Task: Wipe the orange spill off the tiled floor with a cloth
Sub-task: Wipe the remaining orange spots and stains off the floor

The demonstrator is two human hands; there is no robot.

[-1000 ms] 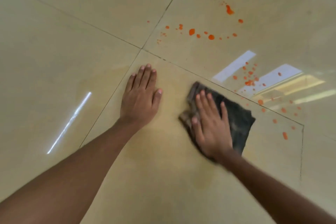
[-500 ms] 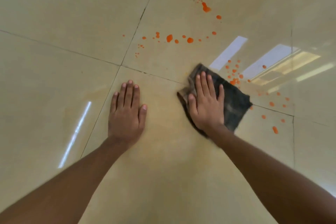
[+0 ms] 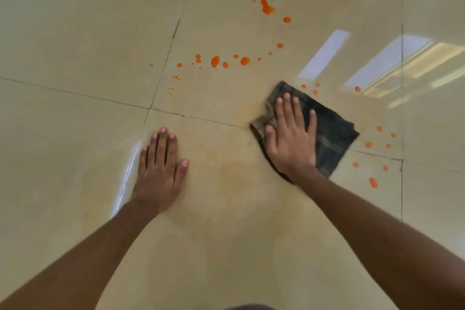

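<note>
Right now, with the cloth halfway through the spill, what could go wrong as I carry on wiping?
Smearing: a faint orange film lies on the floor beside the left hand, so the cloth under the flat right hand may spread colour rather than lift it.
Slipping: the left hand rests flat on that glossy, possibly damp surface.
Missed spots: orange drops lie scattered beyond the cloth and to its right.

Glossy beige tiled floor (image 3: pixel 75 20), large square tiles divided by thin dark grout lines (image 3: pixel 75 93) meeting at a crossing (image 3: pixel 150 108). Pale rectangular reflections (image 3: pixel 324 54) lie well right of the crossing; a narrow bright streak (image 3: pixel 125 178) runs just below it.
</note>
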